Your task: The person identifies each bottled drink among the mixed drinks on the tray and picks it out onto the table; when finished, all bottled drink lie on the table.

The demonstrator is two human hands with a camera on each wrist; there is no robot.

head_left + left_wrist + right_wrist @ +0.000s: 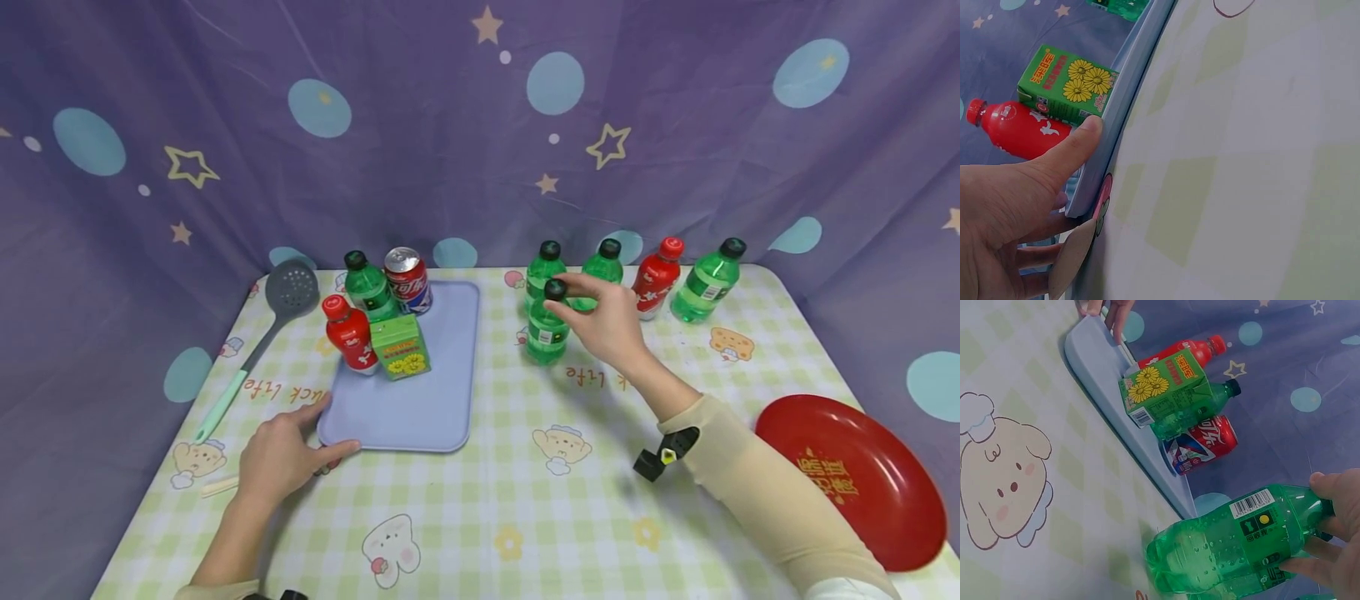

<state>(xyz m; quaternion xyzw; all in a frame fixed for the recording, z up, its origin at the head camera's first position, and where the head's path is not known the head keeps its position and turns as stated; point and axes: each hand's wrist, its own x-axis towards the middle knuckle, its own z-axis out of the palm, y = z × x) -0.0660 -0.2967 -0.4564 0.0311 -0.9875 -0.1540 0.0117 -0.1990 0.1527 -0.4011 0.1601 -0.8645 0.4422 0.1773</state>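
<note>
My right hand point(606, 321) pinches a green soda bottle point(1222, 540) near its black cap. The bottle stands upright at the table, its base close to or on the cloth. My left hand point(279, 454) holds the near left corner of a light blue tray point(442, 408), the thumb against its rim. On the tray are a green drink carton point(402, 348) with yellow flowers, a red bottle point(352, 336), another green bottle point(371, 292) and a red soda can point(408, 282), grouped toward the left and back.
Behind my right hand stand two green bottles point(542, 271) point(603, 271), a red bottle point(656, 279) and another green bottle point(707, 283). At the right lies a red oval plate point(892, 467). A grey slotted turner point(292, 289) with a mint handle lies left of the tray.
</note>
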